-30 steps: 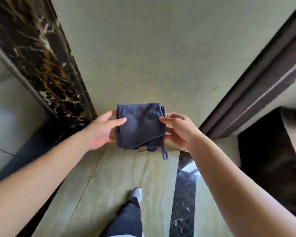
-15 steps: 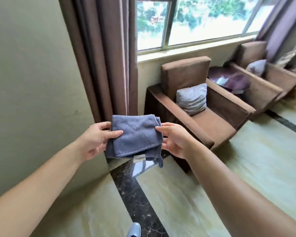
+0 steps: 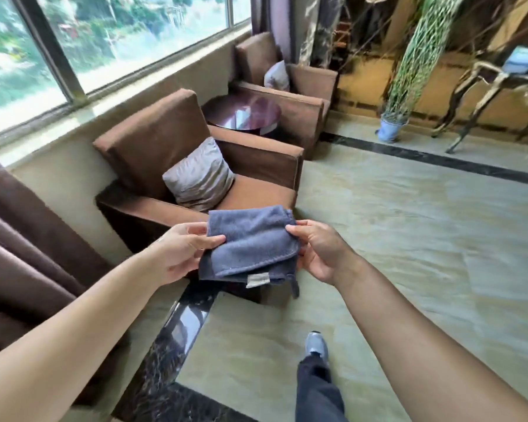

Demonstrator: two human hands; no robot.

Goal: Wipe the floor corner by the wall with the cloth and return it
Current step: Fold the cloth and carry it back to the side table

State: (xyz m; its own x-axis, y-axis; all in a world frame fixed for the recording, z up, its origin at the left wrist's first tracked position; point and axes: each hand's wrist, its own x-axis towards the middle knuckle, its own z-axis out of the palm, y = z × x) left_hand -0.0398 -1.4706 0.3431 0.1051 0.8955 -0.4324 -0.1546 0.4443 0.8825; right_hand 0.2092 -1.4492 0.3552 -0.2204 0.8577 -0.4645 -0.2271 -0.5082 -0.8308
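A folded blue-grey cloth [image 3: 252, 242] with a small white label and a hanging loop is held out in front of me at chest height. My left hand [image 3: 180, 251] pinches its left edge, thumb on top. My right hand [image 3: 320, 249] grips its right edge, fingers underneath. The cloth hangs in the air above the floor, in front of a brown armchair [image 3: 153, 147]. The wall corner is out of view.
The brown armchair holds a grey cushion [image 3: 200, 175]. Behind it are a round dark side table [image 3: 241, 112] and a second armchair [image 3: 299, 86]. Brown curtains [image 3: 22, 239] hang at left. A potted plant [image 3: 392, 126] stands at right. My shoe [image 3: 316, 345] is on the marble floor.
My view has swung right, from the plain wall past the curtain to the armchairs and window. Both hands have kept the same hold on the cloth.
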